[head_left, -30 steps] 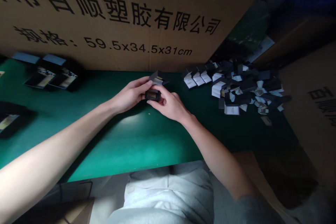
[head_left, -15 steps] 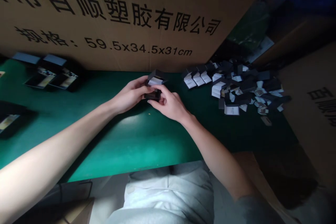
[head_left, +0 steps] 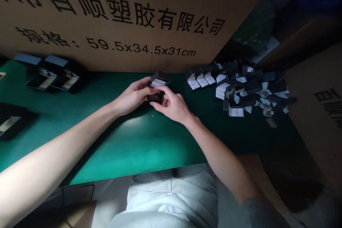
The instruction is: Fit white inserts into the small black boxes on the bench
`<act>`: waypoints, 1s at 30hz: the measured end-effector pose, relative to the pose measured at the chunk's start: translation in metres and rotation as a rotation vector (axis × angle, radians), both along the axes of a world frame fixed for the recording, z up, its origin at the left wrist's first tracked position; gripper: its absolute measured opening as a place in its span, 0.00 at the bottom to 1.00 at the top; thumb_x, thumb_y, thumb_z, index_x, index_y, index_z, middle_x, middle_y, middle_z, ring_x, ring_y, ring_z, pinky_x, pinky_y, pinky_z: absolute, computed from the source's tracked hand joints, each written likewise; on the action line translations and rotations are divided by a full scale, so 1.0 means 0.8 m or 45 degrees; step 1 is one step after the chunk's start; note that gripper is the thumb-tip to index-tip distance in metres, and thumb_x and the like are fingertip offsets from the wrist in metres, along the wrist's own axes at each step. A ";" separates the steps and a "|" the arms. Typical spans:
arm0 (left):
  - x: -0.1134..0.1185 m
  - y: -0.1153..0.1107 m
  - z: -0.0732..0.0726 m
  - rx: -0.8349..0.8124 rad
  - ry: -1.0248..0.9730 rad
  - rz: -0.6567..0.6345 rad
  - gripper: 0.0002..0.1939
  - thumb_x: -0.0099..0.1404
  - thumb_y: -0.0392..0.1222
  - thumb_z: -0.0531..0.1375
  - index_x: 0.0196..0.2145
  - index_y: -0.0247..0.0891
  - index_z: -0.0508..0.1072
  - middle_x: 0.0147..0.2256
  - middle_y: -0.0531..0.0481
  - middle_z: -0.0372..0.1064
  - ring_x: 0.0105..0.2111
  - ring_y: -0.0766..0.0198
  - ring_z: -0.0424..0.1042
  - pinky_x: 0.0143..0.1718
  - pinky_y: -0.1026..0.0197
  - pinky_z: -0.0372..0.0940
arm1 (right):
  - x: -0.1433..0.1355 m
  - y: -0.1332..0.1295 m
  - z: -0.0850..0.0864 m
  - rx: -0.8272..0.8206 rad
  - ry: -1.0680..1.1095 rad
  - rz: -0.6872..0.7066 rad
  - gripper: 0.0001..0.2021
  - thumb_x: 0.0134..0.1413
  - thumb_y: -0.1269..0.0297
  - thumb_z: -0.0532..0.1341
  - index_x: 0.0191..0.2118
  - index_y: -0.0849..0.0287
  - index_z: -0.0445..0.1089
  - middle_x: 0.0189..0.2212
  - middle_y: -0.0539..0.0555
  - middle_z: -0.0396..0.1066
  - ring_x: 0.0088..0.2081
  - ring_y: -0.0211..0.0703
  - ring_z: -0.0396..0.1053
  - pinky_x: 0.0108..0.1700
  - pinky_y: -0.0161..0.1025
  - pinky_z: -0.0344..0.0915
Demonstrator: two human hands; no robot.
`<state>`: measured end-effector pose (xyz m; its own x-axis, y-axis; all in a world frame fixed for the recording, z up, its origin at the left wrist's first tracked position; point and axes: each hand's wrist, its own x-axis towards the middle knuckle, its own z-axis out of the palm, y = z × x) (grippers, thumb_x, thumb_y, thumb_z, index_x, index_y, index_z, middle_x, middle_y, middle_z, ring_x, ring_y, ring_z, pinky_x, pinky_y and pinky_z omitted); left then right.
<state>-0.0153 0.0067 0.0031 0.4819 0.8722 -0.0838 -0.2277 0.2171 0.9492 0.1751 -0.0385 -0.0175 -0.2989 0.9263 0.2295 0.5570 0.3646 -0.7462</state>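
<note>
Near the back of the green table, a small black box (head_left: 160, 77) with its lid raised and a pale lining sits between my hands. My left hand (head_left: 134, 96) grips its left side, thumb across the front. On the right side my right hand (head_left: 173, 105) is closed around the box, fingers curled at its front and inner edge. The fingertips hide much of the inside. Three similar open boxes (head_left: 203, 81) with white insides stand in a row to the right of my hands.
A heap of small black and white box pieces (head_left: 256, 91) lies on the right. Larger open black boxes (head_left: 55, 73) stand at the left, another box (head_left: 12, 119) nearer. A big printed cardboard carton (head_left: 120, 57) walls off the back of the green table (head_left: 128, 149).
Hardly anything differs. Both hands keep their hold on the small box in the same spot, and the view has shifted very slightly.
</note>
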 end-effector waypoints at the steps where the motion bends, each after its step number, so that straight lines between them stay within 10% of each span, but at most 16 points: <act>1: 0.000 0.000 0.000 -0.004 0.002 0.009 0.17 0.60 0.40 0.72 0.48 0.36 0.83 0.44 0.44 0.83 0.44 0.53 0.82 0.47 0.57 0.76 | 0.000 0.000 0.000 0.017 -0.002 0.003 0.24 0.65 0.55 0.67 0.62 0.56 0.71 0.24 0.42 0.69 0.26 0.35 0.67 0.33 0.31 0.60; 30: -0.001 0.001 -0.003 0.027 0.053 0.009 0.17 0.61 0.40 0.72 0.49 0.37 0.83 0.42 0.46 0.82 0.42 0.57 0.81 0.42 0.62 0.73 | 0.003 0.003 -0.010 0.126 -0.111 -0.037 0.33 0.67 0.52 0.65 0.73 0.51 0.62 0.25 0.43 0.71 0.27 0.37 0.71 0.35 0.34 0.64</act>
<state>-0.0158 0.0072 0.0009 0.4725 0.8772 -0.0849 -0.1893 0.1951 0.9623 0.1772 -0.0362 -0.0256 -0.2953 0.9089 0.2944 0.6296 0.4169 -0.6556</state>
